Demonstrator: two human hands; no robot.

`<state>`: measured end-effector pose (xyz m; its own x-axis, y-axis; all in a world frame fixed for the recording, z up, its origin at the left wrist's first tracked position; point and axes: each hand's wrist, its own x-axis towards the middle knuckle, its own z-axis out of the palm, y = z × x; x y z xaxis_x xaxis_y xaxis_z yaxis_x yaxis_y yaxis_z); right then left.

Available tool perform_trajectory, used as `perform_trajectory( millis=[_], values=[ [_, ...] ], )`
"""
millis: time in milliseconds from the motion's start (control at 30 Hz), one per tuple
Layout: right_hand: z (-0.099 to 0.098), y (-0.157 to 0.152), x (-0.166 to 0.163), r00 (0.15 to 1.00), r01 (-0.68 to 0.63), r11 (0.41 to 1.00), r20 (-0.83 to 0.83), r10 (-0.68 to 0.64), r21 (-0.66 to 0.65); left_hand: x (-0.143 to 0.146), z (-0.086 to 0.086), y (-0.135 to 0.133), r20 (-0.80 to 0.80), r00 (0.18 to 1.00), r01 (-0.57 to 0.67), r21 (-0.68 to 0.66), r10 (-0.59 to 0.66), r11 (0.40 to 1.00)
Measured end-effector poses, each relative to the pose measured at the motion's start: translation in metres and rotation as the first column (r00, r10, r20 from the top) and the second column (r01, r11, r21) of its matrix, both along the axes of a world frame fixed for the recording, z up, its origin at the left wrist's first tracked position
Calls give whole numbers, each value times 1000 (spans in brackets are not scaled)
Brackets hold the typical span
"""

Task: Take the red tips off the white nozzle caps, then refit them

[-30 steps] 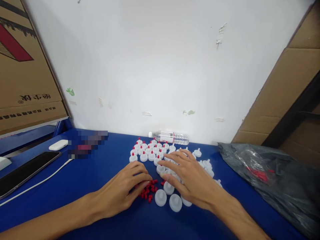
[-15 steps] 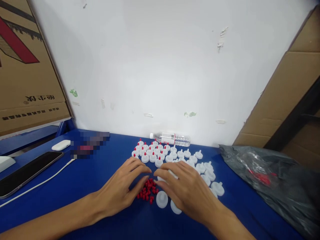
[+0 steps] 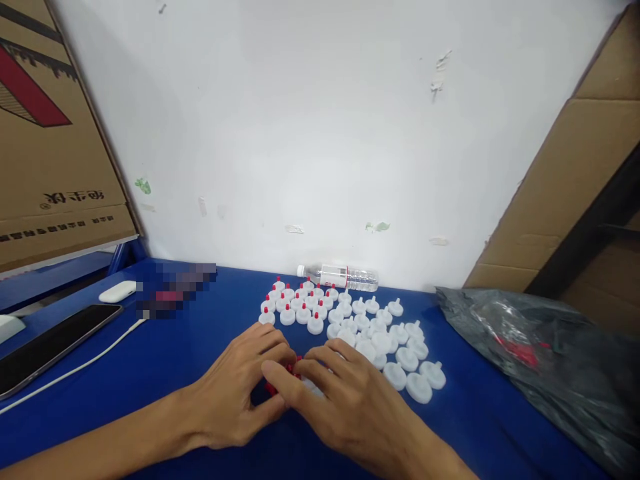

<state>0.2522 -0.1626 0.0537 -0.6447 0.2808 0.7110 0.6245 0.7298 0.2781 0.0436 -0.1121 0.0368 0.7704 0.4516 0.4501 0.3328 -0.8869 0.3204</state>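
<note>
My left hand (image 3: 250, 383) curves around the left side of a pile of small red caps (image 3: 271, 389), its thumb and fingers apart. Close against it, my right hand (image 3: 350, 393) arches over the pile's right side, thumb stretched toward my left fingers. Partly covered by my right hand is a white piece (image 3: 314, 387). Beyond the hands, several white round lids with red-tipped spouts (image 3: 315, 324) stand upright in rows. To the right lie several white lids without red tips (image 3: 419, 388). Most of the red pile is hidden by my fingers.
A clear plastic bottle (image 3: 345, 277) lies by the wall. At left are a phone (image 3: 55, 343), a white cable (image 3: 85, 360) and a white case (image 3: 117, 291). A grey plastic bag (image 3: 550, 393) lies at right. Cardboard stands on both sides.
Both hands have moved closer together and slightly nearer to me, over the red caps. My right hand has shifted left, uncovering more white lids. The view has shifted slightly.
</note>
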Motion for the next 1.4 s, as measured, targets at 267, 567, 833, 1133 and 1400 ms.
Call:
perform_trajectory(
  millis=[267, 567, 833, 1133, 1400],
  values=[
    [-4, 0, 0, 1000, 23, 998, -8, -23, -56, 2, -2, -4, 49, 999, -20, 23, 19, 1000],
    [-7, 3, 6, 997, -11, 982, -78, -4, -188, -2, -5, -1, 160, 987, -24, 104, 7, 994],
    [-2, 5, 5, 989, -125, 983, -94, 113, -134, -3, -1, 2, 133, 990, 5, 253, -40, 967],
    [13, 23, 50, 1000, 8, 1000, -11, -8, 3, -11, 3, -4, 223, 959, -165, -64, 175, 984],
    [23, 42, 135, 839, 480, 851, -173, -517, -216, -2, 3, 9, 116, 980, -171, 50, 164, 984]
  ],
)
